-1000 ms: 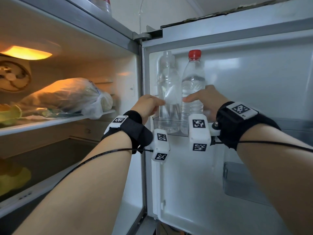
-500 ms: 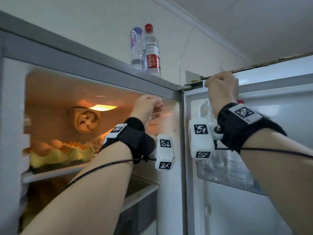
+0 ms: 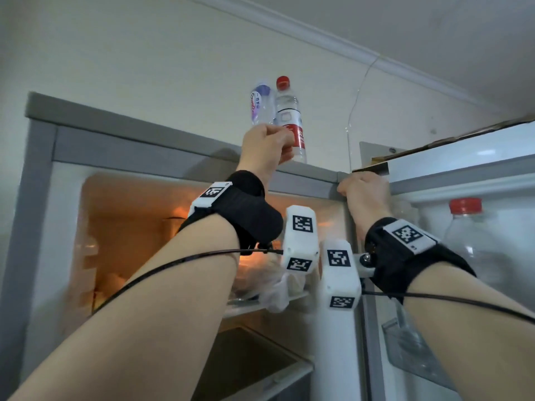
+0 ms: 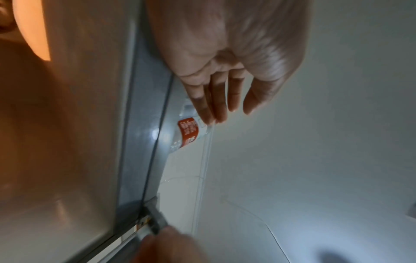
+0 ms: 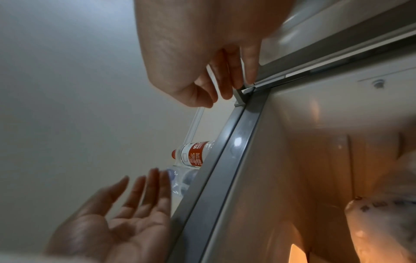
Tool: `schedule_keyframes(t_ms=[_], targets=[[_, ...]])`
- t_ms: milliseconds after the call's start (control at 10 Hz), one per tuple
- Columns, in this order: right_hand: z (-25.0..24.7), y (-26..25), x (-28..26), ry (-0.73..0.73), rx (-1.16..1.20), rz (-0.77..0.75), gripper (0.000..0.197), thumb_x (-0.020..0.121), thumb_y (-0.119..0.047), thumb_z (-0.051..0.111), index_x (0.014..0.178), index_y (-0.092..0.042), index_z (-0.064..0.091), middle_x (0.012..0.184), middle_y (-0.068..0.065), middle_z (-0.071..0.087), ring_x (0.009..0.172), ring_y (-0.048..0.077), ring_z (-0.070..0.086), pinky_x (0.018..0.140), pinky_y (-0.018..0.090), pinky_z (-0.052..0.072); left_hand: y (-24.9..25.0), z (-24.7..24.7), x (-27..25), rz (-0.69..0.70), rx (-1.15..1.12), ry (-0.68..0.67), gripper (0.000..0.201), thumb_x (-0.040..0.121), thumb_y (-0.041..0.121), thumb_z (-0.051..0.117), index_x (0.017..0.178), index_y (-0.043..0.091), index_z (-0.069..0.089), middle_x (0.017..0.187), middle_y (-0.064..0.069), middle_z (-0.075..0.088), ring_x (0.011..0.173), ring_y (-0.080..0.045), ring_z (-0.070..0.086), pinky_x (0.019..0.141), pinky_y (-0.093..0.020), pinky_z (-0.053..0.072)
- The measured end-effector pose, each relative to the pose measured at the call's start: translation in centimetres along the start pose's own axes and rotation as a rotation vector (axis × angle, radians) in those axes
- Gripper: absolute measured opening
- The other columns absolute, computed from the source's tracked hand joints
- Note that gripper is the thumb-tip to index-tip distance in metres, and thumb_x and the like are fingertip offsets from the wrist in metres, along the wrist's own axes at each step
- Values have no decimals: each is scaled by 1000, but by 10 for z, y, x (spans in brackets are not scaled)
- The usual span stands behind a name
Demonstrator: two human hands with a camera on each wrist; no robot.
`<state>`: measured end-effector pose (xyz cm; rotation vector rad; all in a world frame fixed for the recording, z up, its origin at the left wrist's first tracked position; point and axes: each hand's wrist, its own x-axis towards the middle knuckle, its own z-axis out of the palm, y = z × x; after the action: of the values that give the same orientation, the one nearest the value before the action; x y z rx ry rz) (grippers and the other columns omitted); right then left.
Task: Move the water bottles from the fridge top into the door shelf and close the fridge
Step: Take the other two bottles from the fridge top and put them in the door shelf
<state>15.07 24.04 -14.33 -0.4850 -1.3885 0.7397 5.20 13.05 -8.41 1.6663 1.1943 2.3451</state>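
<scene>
Two water bottles stand on the fridge top (image 3: 162, 134): a purple-labelled bottle (image 3: 262, 104) and, right of it, a red-capped, red-labelled bottle (image 3: 291, 111). My left hand (image 3: 267, 146) is raised just in front of their lower halves, fingers straight and apart, holding nothing. The left wrist view shows its fingertips (image 4: 209, 117) right at the red-labelled bottle (image 4: 189, 133). My right hand (image 3: 363, 188) curls over the top hinge corner of the open fridge door (image 3: 463, 175). Another red-capped bottle (image 3: 467, 233) stands in the door shelf (image 3: 405, 348).
The fridge interior is lit, with a plastic bag of food (image 3: 269, 285) on a shelf and a drawer (image 3: 254, 360) below. A thin wire (image 3: 354, 105) hangs on the wall right of the bottles. Cardboard (image 3: 434, 141) lies on the door's top.
Both hands left the bottles in the door shelf. My left hand rose to the bottles on the fridge top; my right went to the door's top corner and stays there.
</scene>
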Motion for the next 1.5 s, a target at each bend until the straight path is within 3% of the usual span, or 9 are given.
schedule_keyframes(t_ms=[300,400,600,800,900,1100,1300,1400,1500], targets=[[7,27,25,-10,15,11,25,74,-12,62,96,-8,72,99,13,70,98,31,63,92,45,52,17,3,56,71,482,264,59,85,15,61,137,4,34,115,-9,51,95,-20,48,79,-27,40],[13,33,30,-12,3,6,24,76,-12,60,97,-7,71,98,13,69,97,31,62,90,43,52,15,2,64,15,562,236,71,87,14,62,144,2,23,139,-13,48,114,-25,52,82,-25,39],[19,35,40,-28,15,0,25,77,-9,60,100,-4,70,102,15,68,95,29,59,83,37,49,13,7,74,-46,762,182,68,82,26,72,137,1,41,136,-11,55,122,-25,56,91,-28,44],[15,42,45,-31,50,25,23,78,-8,63,100,-4,70,99,14,66,93,28,59,72,31,46,5,16,74,1,886,172,50,94,18,56,139,2,45,141,-12,53,106,-19,55,54,1,43],[14,43,46,-17,61,27,21,75,-7,62,93,-2,71,93,14,67,95,32,62,84,41,53,10,7,76,30,854,251,52,91,26,59,135,1,47,137,-12,55,121,-24,57,87,-23,44],[31,4,70,-38,110,39,11,73,-13,57,63,-16,54,74,7,57,87,28,56,85,43,51,23,-13,71,26,753,208,63,74,38,62,125,3,55,114,-9,65,81,-22,55,52,-25,36],[65,-52,100,-108,178,2,23,84,-18,56,66,-23,43,73,2,51,84,23,53,80,30,55,36,-32,60,74,745,184,50,75,33,62,111,-1,63,80,-5,57,61,-17,47,52,-25,35],[78,-66,98,-161,302,37,17,89,-17,56,74,-21,51,64,-2,62,68,15,55,63,16,55,36,-31,57,75,771,154,48,76,32,63,111,-1,63,81,-5,56,64,-19,48,52,-25,35],[97,-61,114,-199,-3,-107,32,86,-25,66,112,-7,64,106,11,70,91,28,66,78,32,54,36,-30,55,78,779,146,48,76,32,64,112,-2,63,83,-7,54,72,-24,50,55,-25,37]])
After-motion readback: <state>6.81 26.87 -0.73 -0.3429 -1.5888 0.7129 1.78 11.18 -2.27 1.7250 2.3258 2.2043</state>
